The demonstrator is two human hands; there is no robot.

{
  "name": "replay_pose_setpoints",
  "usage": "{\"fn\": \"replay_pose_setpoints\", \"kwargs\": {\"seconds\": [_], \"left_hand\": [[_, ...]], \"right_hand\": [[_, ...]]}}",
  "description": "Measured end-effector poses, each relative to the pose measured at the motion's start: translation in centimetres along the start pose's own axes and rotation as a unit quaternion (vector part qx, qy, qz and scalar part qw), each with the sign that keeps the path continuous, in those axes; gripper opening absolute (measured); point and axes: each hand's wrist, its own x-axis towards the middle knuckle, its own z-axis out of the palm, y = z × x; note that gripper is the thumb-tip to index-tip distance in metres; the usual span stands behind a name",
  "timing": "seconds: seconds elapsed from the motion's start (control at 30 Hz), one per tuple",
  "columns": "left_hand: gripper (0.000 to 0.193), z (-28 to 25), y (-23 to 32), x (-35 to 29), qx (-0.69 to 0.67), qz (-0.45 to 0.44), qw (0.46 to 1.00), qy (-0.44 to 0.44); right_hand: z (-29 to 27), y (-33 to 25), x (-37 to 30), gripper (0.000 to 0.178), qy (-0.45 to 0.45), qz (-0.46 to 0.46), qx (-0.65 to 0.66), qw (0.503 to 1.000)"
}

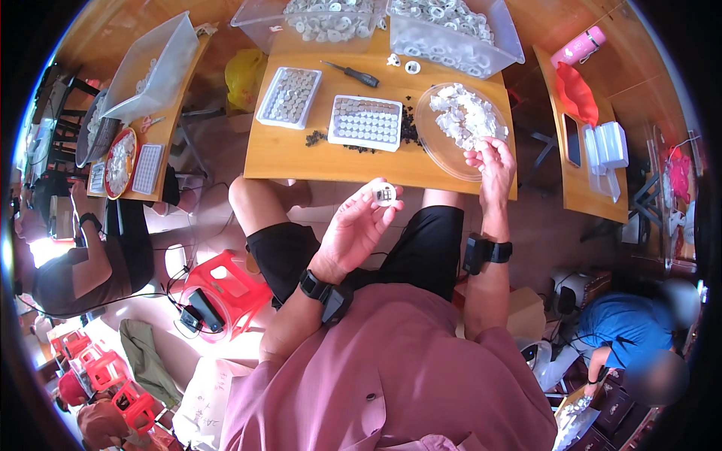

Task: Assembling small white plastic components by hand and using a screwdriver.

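My left hand (359, 225) is raised in front of the table's near edge. Its thumb and fingers pinch a small round white plastic part (384, 195) with dark markings on its face. My right hand (494, 161) is at the near right edge of a round clear tray (444, 158). Its fingertips are drawn together beside a heap of small white pieces (466, 113) in that tray; what they pinch is too small to make out. Left of the tray lies a white tray of round parts in rows (366, 120), with a second such tray (289, 98) farther left.
Black bits (410, 129) are scattered around the middle tray. A screwdriver (351, 73) lies behind it. Two clear bins (451, 52) of white parts stand at the back. Side tables flank mine, with a red stool (229, 289) at lower left. Other people work nearby.
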Motion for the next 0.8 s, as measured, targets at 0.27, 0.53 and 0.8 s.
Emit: {"fn": "replay_pose_setpoints", "kwargs": {"seconds": [0.27, 0.53, 0.8], "left_hand": [[0.041, -0.1, -0.6, 0.1, -0.033, -0.020, 0.999, 0.015], [0.039, -0.4, -0.8, 0.0, -0.042, -0.020, 0.999, 0.003], [0.039, -0.6, -0.9, 0.0, -0.041, -0.014, 0.999, -0.020]], "right_hand": [[-0.3, 0.9, -0.1, 0.015, -0.005, -0.028, 0.008, 1.000], [1.8, -3.5, -2.7, 0.012, -0.102, 0.082, 0.075, 0.989], [5.0, -6.4, -6.0, 0.009, -0.245, 0.045, -0.040, 0.968]]}}
